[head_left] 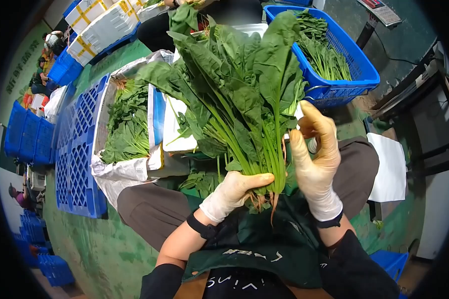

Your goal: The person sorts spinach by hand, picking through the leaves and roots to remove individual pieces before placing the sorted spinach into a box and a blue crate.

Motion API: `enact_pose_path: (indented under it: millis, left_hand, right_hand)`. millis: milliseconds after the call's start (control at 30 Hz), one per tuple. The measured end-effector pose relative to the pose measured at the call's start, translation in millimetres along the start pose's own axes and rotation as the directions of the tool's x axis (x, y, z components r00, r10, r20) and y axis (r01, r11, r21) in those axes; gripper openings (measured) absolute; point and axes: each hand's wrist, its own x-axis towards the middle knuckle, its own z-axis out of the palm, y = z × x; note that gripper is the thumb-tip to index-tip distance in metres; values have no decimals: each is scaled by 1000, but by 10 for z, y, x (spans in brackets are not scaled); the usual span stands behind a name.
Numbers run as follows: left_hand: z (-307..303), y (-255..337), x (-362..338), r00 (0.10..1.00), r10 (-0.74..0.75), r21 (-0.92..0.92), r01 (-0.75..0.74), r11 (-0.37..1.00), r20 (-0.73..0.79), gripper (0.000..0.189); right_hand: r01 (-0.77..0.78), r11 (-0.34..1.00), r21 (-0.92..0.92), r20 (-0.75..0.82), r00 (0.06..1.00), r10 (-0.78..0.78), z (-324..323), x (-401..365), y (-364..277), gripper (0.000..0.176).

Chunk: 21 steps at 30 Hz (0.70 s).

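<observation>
My left hand (pixel 234 192), in a pale glove, is wrapped round the lower stems of a large bunch of spinach (pixel 244 99). Pinkish roots stick out below the grip, and the broad leaves fan upward and away from me. Just right of the stems is my right hand (pixel 317 154), gloved too, its fingers raised, bent and apart with nothing seen between them. Behind the bunch is a white surface (pixel 177 134), mostly hidden by leaves. Some loose spinach leaves (pixel 200 183) lie low between my knees.
To the left, a lined box (pixel 122 172) holds more spinach (pixel 127 122), beside a blue plastic pallet (pixel 80 154). A blue crate (pixel 366 74) with greens stands at upper right, near a scale (pixel 381 14). White foam boxes (pixel 102 35) are stacked at upper left. Other people sit farther off.
</observation>
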Motion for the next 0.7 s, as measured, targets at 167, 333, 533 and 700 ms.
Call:
enact_pose_path:
  millis: [167,333,533,700]
  left_hand:
    - [-85,-54,10,999,8,49,-7,999,-31,26]
    - [-155,9,-22,999,-37,27,38,999,-33,26]
    - [-242,-15,-4,999,-15,-6,15,1000,-32,28]
    - [-354,-64,60,997,-76,-100,74,992,-15,36]
  right_hand:
    - [57,950,-307,330,943,50,-57,270,-154,26]
    - [106,922,-372,399,915,56,-54,309,-89,21]
    - [163,927,-338,367,930,-30,55,304,49,13]
    - [27,962,-273,182,983,24,233,217,291,12]
